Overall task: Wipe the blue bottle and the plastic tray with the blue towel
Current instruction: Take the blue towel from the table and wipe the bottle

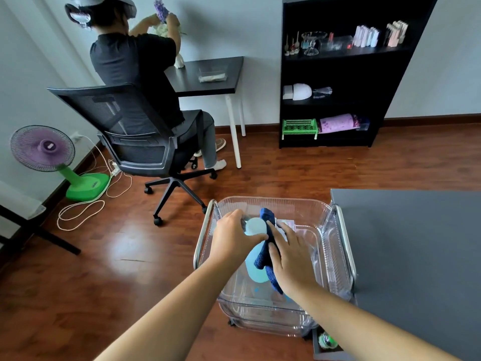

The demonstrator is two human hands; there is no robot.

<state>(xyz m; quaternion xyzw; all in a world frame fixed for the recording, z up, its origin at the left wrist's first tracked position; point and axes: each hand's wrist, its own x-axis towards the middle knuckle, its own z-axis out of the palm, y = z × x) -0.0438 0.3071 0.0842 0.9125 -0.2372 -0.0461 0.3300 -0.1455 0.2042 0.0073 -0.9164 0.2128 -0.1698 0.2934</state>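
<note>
Clear ribbed plastic makes up the largest of the task's things. The plastic tray [325,246] is a deep see-through bin seated in a chrome-railed cart [345,238], and it lies beneath and around both sets of fingers. It looks light but stiff, with thin walls that would probably flex and scratch. Its rolled rim seems the safest place to steady it while the inside is wiped.

The blue bottle [253,268] is held inside the tray, tilted, with its pale cap end under the left fingers and its body running down towards the wrists. Smooth, glossy plastic like this is likely to be slippery, more so if damp, and how full it is cannot be told. The narrower cap end gives the surest grip, leaving the body free for wiping.

The blue towel [263,256] is thick, dark terry. It lies draped along the bottle's side, under the right fingers and palm, with one bunched end sticking up past the fingertips. It is soft and limp, will fold to the bottle's curve, and should grip the plastic well under light pressure.

The left hand [231,238] has its fingers and thumb curled round the bottle's top, holding it. The right hand [294,259] lies fairly flat with its fingers spread and nearly straight, pressing the towel against the bottle rather than clutching it.
</note>
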